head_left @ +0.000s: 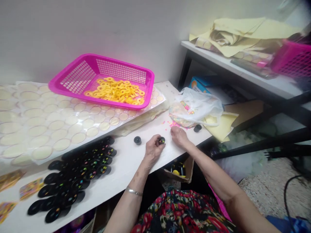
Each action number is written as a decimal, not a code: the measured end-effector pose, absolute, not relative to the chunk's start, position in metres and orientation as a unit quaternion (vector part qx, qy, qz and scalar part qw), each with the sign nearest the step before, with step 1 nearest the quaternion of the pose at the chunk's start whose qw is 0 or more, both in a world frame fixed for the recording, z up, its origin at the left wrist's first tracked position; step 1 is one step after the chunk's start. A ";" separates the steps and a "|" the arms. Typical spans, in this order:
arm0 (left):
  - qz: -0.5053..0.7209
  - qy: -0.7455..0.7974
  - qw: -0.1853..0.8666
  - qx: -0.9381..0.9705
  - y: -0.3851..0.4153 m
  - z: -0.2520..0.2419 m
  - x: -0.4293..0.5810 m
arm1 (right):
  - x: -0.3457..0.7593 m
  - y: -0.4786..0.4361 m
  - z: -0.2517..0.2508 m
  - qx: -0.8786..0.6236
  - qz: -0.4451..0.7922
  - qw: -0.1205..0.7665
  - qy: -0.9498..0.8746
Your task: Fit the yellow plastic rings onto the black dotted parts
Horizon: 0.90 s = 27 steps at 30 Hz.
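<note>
Looks like a small assembly workshop, with a white worktable [126,166] holding rows of matching black pieces [79,183], a pink basket [150,90] of look-alike yellow parts [116,92], sheets of printed circles [52,118], and a bag [206,103] of tiny colored bits [187,107].

No words or numbers can be read here. To the right of the pink basket [57,85], a blue box [199,83] has an orange and white mark, but it is too small and blurry to make out. Left of the basket and nearer the person, the bright patterns on some shiny packets [31,188] are blurry too.
</note>
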<state>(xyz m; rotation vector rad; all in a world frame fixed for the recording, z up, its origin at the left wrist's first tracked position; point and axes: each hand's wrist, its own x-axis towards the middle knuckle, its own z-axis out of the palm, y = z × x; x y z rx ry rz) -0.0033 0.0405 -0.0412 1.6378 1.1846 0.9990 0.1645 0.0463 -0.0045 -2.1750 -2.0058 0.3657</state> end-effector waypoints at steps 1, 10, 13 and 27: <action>0.403 0.475 0.433 0.651 0.041 -0.043 -0.003 | 0.165 0.046 -0.006 -0.726 0.115 0.080 -0.673; 0.389 0.465 0.409 0.682 0.045 -0.041 -0.004 | 0.176 0.038 -0.006 -0.666 0.165 0.188 -0.703; 0.375 0.446 0.390 0.713 0.044 -0.036 -0.004 | 0.175 0.034 -0.010 -0.667 0.145 0.182 -0.708; 0.371 0.443 0.367 0.729 0.040 -0.038 0.000 | 0.151 0.024 0.010 -0.547 0.193 0.302 -0.757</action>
